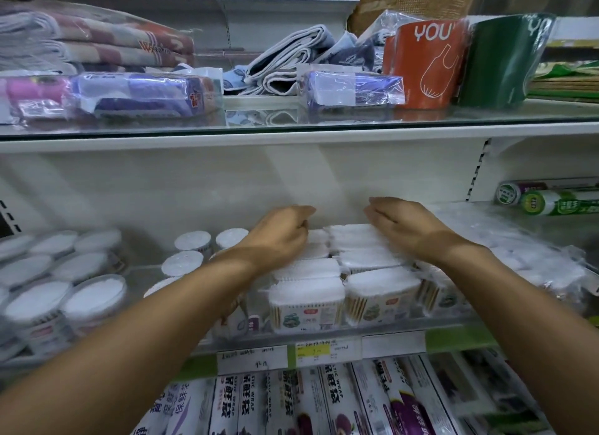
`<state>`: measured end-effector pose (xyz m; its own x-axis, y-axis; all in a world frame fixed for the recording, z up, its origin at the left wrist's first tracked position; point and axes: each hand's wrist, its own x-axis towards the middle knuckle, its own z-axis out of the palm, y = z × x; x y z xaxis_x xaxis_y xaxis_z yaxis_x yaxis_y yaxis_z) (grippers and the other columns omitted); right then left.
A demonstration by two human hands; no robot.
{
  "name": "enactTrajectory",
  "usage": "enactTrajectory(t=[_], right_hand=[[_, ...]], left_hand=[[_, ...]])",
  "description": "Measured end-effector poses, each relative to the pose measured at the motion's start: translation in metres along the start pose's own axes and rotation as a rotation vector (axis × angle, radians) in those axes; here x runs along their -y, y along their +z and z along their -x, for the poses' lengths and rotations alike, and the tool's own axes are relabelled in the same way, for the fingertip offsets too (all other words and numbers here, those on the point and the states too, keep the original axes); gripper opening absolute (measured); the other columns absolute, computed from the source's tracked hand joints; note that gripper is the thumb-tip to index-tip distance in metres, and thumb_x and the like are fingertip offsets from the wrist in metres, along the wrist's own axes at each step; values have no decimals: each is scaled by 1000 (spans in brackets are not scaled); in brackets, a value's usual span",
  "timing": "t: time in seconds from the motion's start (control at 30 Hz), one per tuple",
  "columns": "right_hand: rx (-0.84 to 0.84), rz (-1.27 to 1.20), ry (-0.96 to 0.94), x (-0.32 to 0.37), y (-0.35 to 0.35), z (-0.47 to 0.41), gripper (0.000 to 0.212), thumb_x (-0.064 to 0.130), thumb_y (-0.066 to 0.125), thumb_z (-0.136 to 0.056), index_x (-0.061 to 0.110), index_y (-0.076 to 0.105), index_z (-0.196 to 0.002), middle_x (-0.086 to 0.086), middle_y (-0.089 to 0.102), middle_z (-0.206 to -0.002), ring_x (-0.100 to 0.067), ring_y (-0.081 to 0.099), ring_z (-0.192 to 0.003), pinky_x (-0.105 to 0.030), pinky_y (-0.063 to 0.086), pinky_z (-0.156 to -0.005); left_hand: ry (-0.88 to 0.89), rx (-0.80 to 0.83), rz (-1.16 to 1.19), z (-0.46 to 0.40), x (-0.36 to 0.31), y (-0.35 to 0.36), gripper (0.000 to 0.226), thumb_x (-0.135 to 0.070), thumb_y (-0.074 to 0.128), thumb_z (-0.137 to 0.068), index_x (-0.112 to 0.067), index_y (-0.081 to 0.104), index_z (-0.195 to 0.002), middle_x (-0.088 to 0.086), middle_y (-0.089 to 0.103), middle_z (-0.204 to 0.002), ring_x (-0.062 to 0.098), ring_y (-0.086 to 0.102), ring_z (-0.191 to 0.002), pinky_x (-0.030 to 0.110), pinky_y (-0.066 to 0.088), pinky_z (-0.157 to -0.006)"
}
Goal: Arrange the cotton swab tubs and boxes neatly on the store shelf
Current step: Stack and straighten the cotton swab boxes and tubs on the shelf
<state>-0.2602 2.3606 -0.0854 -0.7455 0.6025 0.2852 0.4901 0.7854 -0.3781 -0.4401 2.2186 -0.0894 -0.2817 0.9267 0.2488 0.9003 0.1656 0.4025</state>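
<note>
Both hands reach deep into the middle shelf (pixel 324 339): the left hand (pixel 278 232), fingers curled, rests on the rear cotton swab boxes (pixel 327 266), though whether it grips one cannot be told; the right hand (pixel 400 222), fingers straight and together, lies flat on the back of the same rows; the boxes stand two abreast from the shelf's front edge to its back wall; round cotton swab tubs (pixel 64 279) crowd the shelf's left end; plastic wrap boxes (pixel 324 402) fill the shelf below.
</note>
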Motion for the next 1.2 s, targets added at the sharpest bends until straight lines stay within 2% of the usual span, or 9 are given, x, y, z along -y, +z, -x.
enactTrajectory(t=[0.1,0.2,0.33,0.5,0.67,0.77,0.97,1.07,1.2], right_hand=[[180,144,-70,21,4,14,50,40,26,-104,19,35,-148,-1,21,-160,-16,19,-146,-25,12,-112],[341,252,-31,27,25,18,58,51,14,-101,27,12,-154,6,1,-163,-11,-2,-149,-37,0,-120],[252,256,7,27,43,19,53,44,19,-102,21,31,-148,-2,25,-159,-18,22,-145,-40,18,-117],[87,185,28,32,48,18,36,40,29,-100,22,59,-112,-3,60,-127,-23,54,-114,-36,44,-92],[35,197,-8,35,55,17,29,35,32,-100,22,55,-87,-1,63,-102,-23,56,-97,-30,34,-72],[44,142,17,36,54,15,31,35,35,-99,20,59,-88,-3,65,-104,-25,57,-99,-31,39,-76],[-47,-101,94,35,18,13,38,32,39,-102,10,59,-125,-11,57,-135,-31,51,-123,-32,37,-99],[-59,-145,182,21,12,0,40,27,38,-102,-2,56,-123,-20,55,-134,-35,49,-124,-36,37,-101],[61,-89,232,10,30,-5,37,27,33,-100,3,60,-100,-18,63,-113,-33,56,-107,-34,42,-89]], left_hand=[[-36,91,-90,26,-5,-2,43,-31,31,-102,-13,44,-139,9,45,-145,24,42,-131,35,33,-109],[-88,157,-222,30,-13,15,55,-44,20,-100,-17,33,-146,7,30,-155,22,25,-142,40,20,-117],[-122,243,-320,28,-17,39,63,-48,10,-99,-19,11,-155,4,3,-164,21,0,-151,47,1,-122],[-61,109,-280,24,-13,38,48,-36,20,-100,-14,49,-131,11,47,-141,27,39,-130,41,29,-111],[-66,65,-153,21,-13,40,36,-32,26,-100,-12,56,-107,12,56,-119,26,46,-112,37,35,-99],[-62,56,-117,22,-12,39,38,-33,28,-100,-13,57,-112,10,55,-125,26,46,-118,39,37,-101],[-168,-59,-190,17,-3,30,41,-37,27,-98,-18,49,-127,7,47,-132,26,38,-127,51,20,-112],[-283,-62,-111,16,0,30,43,-36,27,-99,-14,47,-130,11,39,-141,28,29,-135,50,15,-115],[-321,-80,-115,14,-2,35,45,-32,29,-99,-9,49,-131,14,41,-142,30,31,-133,44,17,-115]])
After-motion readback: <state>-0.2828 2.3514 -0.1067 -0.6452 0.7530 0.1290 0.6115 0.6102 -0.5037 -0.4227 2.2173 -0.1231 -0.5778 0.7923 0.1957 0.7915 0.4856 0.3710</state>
